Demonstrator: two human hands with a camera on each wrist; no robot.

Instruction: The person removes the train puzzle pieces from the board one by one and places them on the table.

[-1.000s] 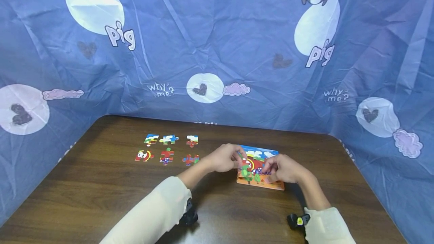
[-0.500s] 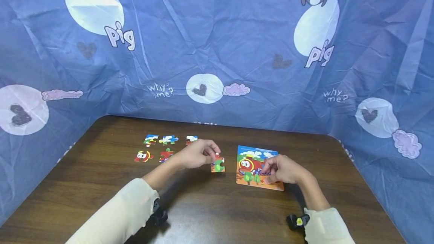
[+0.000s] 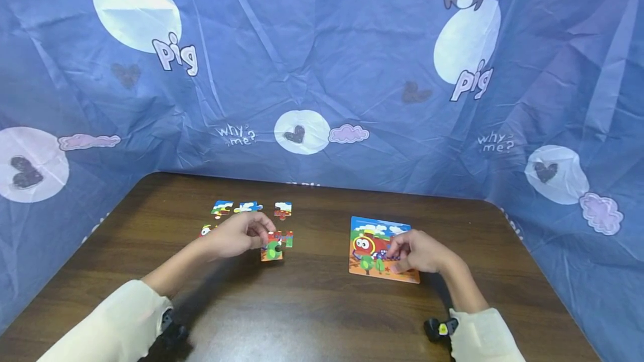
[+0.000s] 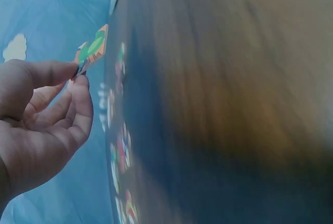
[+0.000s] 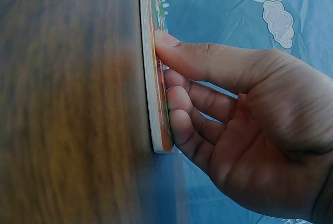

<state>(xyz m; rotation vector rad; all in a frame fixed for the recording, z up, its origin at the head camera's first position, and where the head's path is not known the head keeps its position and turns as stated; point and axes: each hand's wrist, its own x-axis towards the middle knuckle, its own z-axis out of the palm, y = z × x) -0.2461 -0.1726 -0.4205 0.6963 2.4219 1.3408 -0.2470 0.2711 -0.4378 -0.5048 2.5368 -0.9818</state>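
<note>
My left hand [image 3: 236, 234] pinches a jigsaw piece [image 3: 271, 251] with green and orange print between thumb and fingertips. In the left wrist view this piece [image 4: 94, 49] is held up off the table. Behind it, a red-and-green jigsaw piece [image 3: 288, 238] lies partly covered. My right hand [image 3: 421, 251] rests its fingertips on the right part of a puzzle board [image 3: 359, 266] printed with a red train, clouds and trees. From the right wrist view, thumb and bent fingers touch the face of the board [image 5: 150, 88]; nothing shows gripped between them.
Loose jigsaw pieces lie at the table's left: a cloud-and-yellow piece [image 3: 222, 208], a blue-and-white piece [image 3: 248, 206], a white-and-red piece [image 3: 283, 209] and a half-hidden face piece [image 3: 206, 230]. The brown wooden table [image 3: 322, 317] meets a blue printed cloth [image 3: 312, 71] behind.
My left hand has moved left from the board to the loose pieces, carrying the green-and-orange jigsaw piece. My right hand stays on the board.
</note>
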